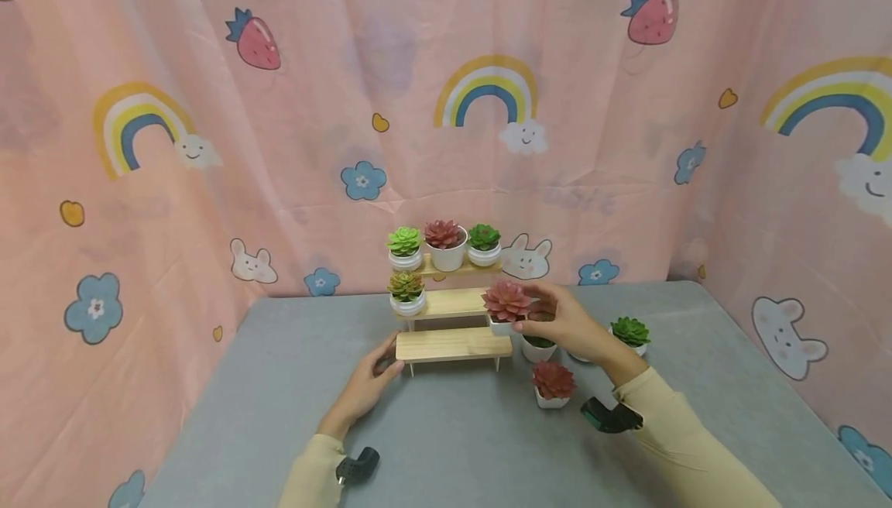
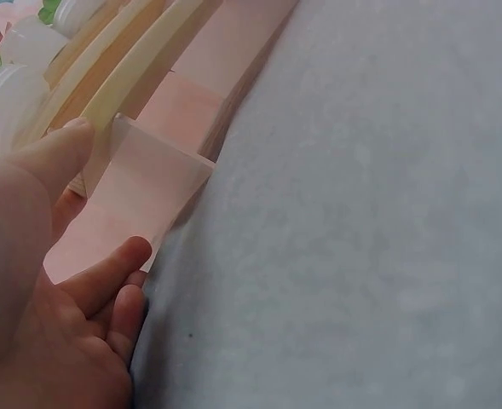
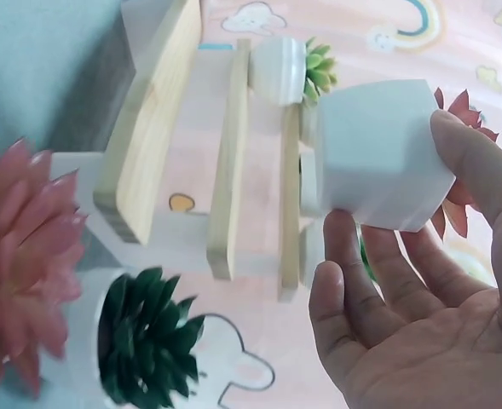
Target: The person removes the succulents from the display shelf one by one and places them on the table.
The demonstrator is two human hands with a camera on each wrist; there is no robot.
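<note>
A three-tier wooden plant stand (image 1: 453, 345) with clear legs stands on the table. At its left end my left hand (image 1: 369, 378) holds the lowest board, thumb on the board's edge and the lower fingers beside a clear leg (image 2: 148, 183). My right hand (image 1: 560, 318) grips a pink-red artificial succulent (image 1: 507, 300) by its white square pot (image 3: 383, 153), in the air at the stand's right side. On the top tier are a light green succulent (image 1: 404, 240), a red succulent (image 1: 443, 234) and a dark green succulent (image 1: 484, 236). A brownish-green succulent (image 1: 406, 286) sits at the middle tier's left end.
Right of the stand, a red succulent (image 1: 554, 380) in a white pot stands on the grey table (image 1: 446, 438). Behind it is a dark green potted succulent (image 3: 148, 336), partly under my right hand in the head view. Farther right sits another green succulent (image 1: 630, 331). A pink patterned curtain (image 1: 300, 144) hangs behind.
</note>
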